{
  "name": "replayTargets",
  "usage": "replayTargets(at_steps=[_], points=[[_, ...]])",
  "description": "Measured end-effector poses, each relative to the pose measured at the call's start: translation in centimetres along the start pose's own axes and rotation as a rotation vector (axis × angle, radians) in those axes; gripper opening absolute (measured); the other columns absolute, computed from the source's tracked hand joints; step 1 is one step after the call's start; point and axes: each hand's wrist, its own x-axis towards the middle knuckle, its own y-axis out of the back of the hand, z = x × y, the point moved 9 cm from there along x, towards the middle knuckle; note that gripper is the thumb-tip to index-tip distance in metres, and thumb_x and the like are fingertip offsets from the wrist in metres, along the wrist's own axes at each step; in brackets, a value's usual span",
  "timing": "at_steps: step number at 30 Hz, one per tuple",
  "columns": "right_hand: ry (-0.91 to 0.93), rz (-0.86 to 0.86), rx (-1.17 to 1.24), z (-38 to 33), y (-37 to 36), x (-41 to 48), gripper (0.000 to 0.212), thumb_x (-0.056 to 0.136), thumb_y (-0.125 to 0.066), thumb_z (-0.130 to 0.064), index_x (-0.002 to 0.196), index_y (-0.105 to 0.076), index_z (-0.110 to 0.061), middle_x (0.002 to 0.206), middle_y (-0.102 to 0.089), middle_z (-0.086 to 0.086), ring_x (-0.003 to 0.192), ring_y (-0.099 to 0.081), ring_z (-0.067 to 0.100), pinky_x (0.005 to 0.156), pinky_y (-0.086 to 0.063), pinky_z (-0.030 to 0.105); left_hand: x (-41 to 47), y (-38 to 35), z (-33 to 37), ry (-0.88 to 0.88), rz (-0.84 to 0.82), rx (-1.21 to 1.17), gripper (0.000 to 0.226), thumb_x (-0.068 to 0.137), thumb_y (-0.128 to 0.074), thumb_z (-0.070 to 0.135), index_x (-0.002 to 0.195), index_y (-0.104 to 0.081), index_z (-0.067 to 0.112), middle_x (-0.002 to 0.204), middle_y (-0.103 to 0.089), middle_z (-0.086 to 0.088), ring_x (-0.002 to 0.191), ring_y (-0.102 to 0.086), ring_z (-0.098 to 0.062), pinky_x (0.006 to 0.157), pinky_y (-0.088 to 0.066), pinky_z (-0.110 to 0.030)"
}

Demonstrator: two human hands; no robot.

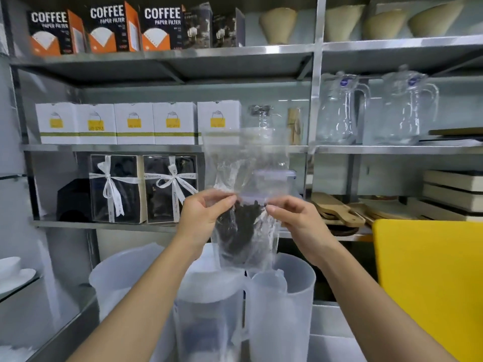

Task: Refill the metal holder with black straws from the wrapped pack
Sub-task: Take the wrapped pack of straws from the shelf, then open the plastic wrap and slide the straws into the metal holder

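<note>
Pack [244, 205] upright, pinched mid-height by left grip [206, 212] and right grip [292, 218]; straws [241, 226] inside. Holder unseen; refill seemingly not begun.

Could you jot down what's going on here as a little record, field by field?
Held item: clear plastic pack of black straws, upright
Left hand: pinching the pack's left side
Right hand: pinching the pack's right side
Below the pack: translucent plastic pitchers
Behind: metal shelves with orange and black coffee filter boxes
Metal holder: not in view
</note>
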Motion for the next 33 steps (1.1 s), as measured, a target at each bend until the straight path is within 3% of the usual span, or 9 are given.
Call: replayTargets(at_steps=[7,13,15,19,22,25,28,31,33], points=[[0.103,0.092,-0.057,-2.3,1.6,-5.8,0.018,0.083,-0.064,-0.012,0.099,-0.071,-0.007,0.096,-0.073,0.006,0.088,-0.067,0.011,0.074,-0.052,0.015,-4.0,-2.3,2.6,-0.033,-0.022,-0.004,0.026,0.074,-0.07,-0.002,0.066,-0.071,0.023,0.063,-0.072,0.012,0.067,-0.065,0.0,0.066,-0.049,-0.011],[0.159,0.146,0.061,-6.0,2.6,-8.7,0.008,0.083,-0.064,-0.012,0.082,-0.072,-0.011,0.072,-0.069,-0.001,0.073,-0.065,0.014,0.065,-0.052,0.024,-5.8,-4.4,3.9,0.038,-0.045,-0.067,0.016,0.078,-0.067,0.0,0.078,-0.066,0.016,0.063,-0.071,0.011,0.064,-0.066,0.001,0.066,-0.052,-0.015],[0.113,0.125,0.099,-5.5,2.6,-9.7,0.014,0.084,-0.064,-0.012,0.072,-0.07,-0.016,0.069,-0.066,0.0,0.071,-0.062,0.018,0.067,-0.051,0.03,-6.9,-4.8,3.0,0.091,-0.031,-0.09,0.02,0.076,-0.07,0.004,0.09,-0.061,0.016,0.075,-0.072,0.006,0.071,-0.068,-0.002,0.069,-0.054,-0.018],[-0.014,0.198,0.146,-2.3,2.8,-12.2,0.02,0.08,-0.067,-0.009,0.061,-0.06,-0.014,0.065,-0.059,0.005,0.067,-0.055,0.022,0.071,-0.047,0.036,-10.1,-4.9,-0.9,0.235,0.091,0.029,0.056,0.066,-0.079,0.018,0.105,-0.038,0.014,0.108,-0.061,-0.013,0.098,-0.063,-0.027,0.09,-0.05,-0.041],[-0.076,0.295,0.159,0.0,3.1,-14.1,0.025,0.078,-0.068,-0.005,0.057,-0.062,-0.015,0.059,-0.06,0.004,0.056,-0.057,0.018,0.059,-0.048,0.03,-13.1,-5.5,-1.7,0.207,0.113,0.216,0.059,0.07,-0.077,0.014,0.103,-0.028,0.018,0.107,-0.046,-0.004,0.092,-0.054,-0.021,0.08,-0.042,-0.028],[-0.088,0.353,0.058,1.1,3.6,-15.9,0.019,0.079,-0.069,-0.01,0.063,-0.059,-0.012,0.06,-0.058,0.003,0.058,-0.055,0.016,0.06,-0.048,0.029,-15.7,-6.1,-1.9,0.133,0.053,0.479,0.036,0.076,-0.072,0.024,0.097,-0.042,0.022,0.109,-0.036,0.003,0.106,-0.045,-0.017,0.088,-0.036,-0.024],[-0.084,0.369,-0.073,1.4,4.0,-17.2,0.026,0.079,-0.07,-0.015,0.061,-0.051,-0.014,0.058,-0.048,-0.001,0.055,-0.047,0.008,0.058,-0.043,0.023,-17.8,-7.2,-2.4,0.166,-0.093,0.473,0.021,0.08,-0.066,0.035,0.087,-0.05,0.023,0.102,-0.049,0.006,0.104,-0.05,-0.016,0.088,-0.041,-0.029],[-0.093,0.359,-0.083,1.8,3.9,-17.8,0.036,0.077,-0.072,-0.014,0.056,-0.042,-0.016,0.054,-0.045,-0.001,0.055,-0.049,0.011,0.057,-0.044,0.026,-19.9,-8.8,-2.5,0.252,-0.25,0.335,0.03,0.075,-0.067,0.047,0.088,-0.049,0.028,0.1,-0.056,0.007,0.101,-0.053,-0.011,0.085,-0.044,-0.028],[-0.095,0.33,-0.045,2.0,3.5,-18.1,0.041,0.075,-0.072,-0.011,0.054,-0.037,-0.014,0.05,-0.045,-0.003,0.052,-0.05,0.011,0.055,-0.046,0.025,-21.1,-9.6,-2.6,0.297,-0.33,0.335,0.051,0.065,-0.068,0.057,0.098,-0.045,0.025,0.106,-0.054,0.008,0.106,-0.051,-0.008,0.089,-0.044,-0.03]])
